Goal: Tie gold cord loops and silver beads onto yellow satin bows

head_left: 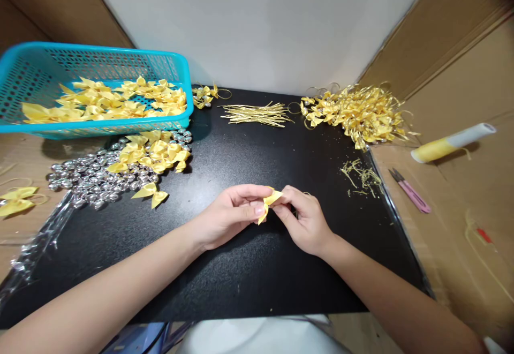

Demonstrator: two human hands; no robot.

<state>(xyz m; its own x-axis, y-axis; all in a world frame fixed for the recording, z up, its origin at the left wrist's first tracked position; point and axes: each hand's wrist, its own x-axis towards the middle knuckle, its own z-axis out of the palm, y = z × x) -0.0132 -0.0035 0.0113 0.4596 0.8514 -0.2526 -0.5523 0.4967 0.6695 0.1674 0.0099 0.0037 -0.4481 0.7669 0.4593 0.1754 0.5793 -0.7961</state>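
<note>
Yellow bow (271,198) up off the black table (225,284), around its middle, well in from left and right edges. Left hand (236,216) grips it between thumb and fingers; right hand (302,219) closed on its other end, exact contact partly hidden. Far left corner: blue basket (120,127) of yellow bows. Just nearer, by the left edge, silver beads (94,176) with loose bows (160,151) on top. Gold strips (257,114) lie near the far edge; heaped finished bows (367,112) at the far right corner. Clippings (363,177) by the right edge; pink-handled snips (413,195) just beyond it.
</note>
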